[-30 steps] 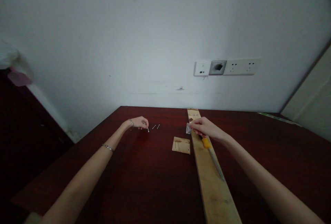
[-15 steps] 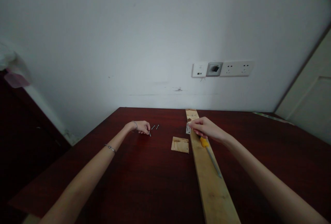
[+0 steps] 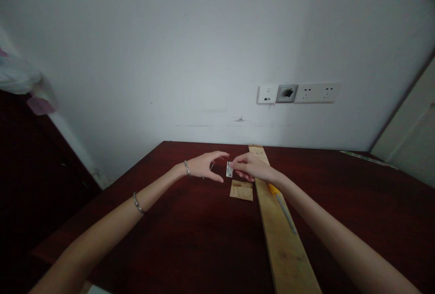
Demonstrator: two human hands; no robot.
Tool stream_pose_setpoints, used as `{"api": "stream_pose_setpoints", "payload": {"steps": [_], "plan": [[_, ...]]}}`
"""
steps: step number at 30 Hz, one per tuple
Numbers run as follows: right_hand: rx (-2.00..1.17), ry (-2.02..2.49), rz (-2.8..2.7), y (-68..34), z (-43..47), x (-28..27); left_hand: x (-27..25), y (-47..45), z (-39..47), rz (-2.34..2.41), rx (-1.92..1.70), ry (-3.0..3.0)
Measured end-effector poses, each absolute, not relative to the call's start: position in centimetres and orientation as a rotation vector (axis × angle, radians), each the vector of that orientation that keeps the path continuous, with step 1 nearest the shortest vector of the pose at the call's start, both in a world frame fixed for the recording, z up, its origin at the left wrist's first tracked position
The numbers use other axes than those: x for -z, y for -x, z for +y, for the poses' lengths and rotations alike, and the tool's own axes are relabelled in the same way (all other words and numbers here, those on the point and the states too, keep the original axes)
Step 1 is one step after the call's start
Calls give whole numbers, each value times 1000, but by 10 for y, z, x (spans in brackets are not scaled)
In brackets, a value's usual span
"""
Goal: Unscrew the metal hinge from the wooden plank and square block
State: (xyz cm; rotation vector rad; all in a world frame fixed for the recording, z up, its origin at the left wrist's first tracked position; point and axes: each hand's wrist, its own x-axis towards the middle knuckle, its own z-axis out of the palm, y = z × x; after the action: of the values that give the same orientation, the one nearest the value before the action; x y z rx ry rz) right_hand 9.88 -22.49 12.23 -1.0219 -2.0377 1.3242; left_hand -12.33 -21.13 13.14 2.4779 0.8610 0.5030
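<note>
My right hand pinches a small silver metal plate with holes by its right edge, held above the table. Fingers and thumb spread apart, my left hand faces the plate from the left, with a gap between them and nothing in its grasp. Thin screws or nails lie behind the left hand, mostly hidden by it. Just below the plate, a square wood piece rests on the table. A long wooden board runs under my right wrist. On it lies a screwdriver, its yellow handle partly covered by the wrist.
The dark red tabletop ends at a pale wall. Sockets and switches are set in the wall above the table. A flat strip lies at the table's far right edge.
My right hand has carried the metal plate left, off the board. My left hand has let go of a screw or nail, opened and moved right towards the plate. The view has shifted slightly.
</note>
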Motion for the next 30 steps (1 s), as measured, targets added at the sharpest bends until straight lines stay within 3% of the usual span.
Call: {"api": "stream_pose_setpoints", "payload": {"steps": [16,21,30], "plan": [[-1293,941,-2064,-37,-231,-109,-121,172,-234,1064,-544,-2515],[-1176,976,-2071,-55,-231,-94,-90,227,-184,1549,-417,-2472],[-969,1149,-2077,-130,-229,-81,-30,279,-139,1861,-363,-2362]]}}
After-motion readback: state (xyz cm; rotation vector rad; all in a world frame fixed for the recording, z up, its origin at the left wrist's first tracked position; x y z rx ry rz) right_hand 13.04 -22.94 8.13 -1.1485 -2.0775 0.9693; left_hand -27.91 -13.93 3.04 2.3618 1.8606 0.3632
